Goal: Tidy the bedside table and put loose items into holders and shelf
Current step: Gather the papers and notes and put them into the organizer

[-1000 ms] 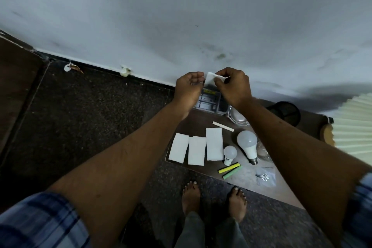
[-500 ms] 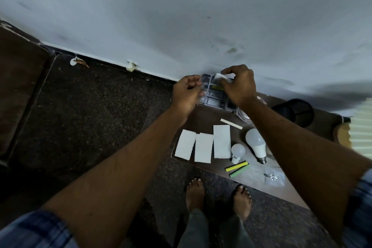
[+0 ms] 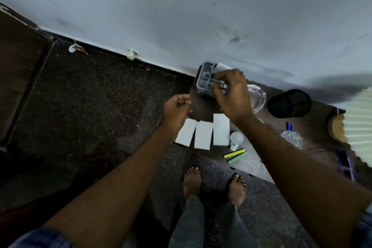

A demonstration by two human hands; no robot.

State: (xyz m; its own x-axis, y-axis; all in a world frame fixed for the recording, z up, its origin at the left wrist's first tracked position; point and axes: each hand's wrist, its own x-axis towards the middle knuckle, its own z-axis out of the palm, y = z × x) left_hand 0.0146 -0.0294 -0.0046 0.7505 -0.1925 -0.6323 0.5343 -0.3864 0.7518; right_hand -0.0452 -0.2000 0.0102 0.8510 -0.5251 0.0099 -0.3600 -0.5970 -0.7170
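Right hand [image 3: 233,94] pinches white paper slip [image 3: 222,66] — over clear plastic box [image 3: 203,78].

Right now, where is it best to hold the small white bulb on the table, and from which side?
Probably take the small white bulb by its round globe, from above. It lies on its side, narrow base toward the near edge, and a white paper slip sits close on its left.

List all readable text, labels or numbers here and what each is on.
No text is readable.
Compartment box: dark marks inside, too blurred to read.
Three white cards: blank.
Highlighters and small bulb: no legible print.
White slip in the grip of the right hand: blank where visible.
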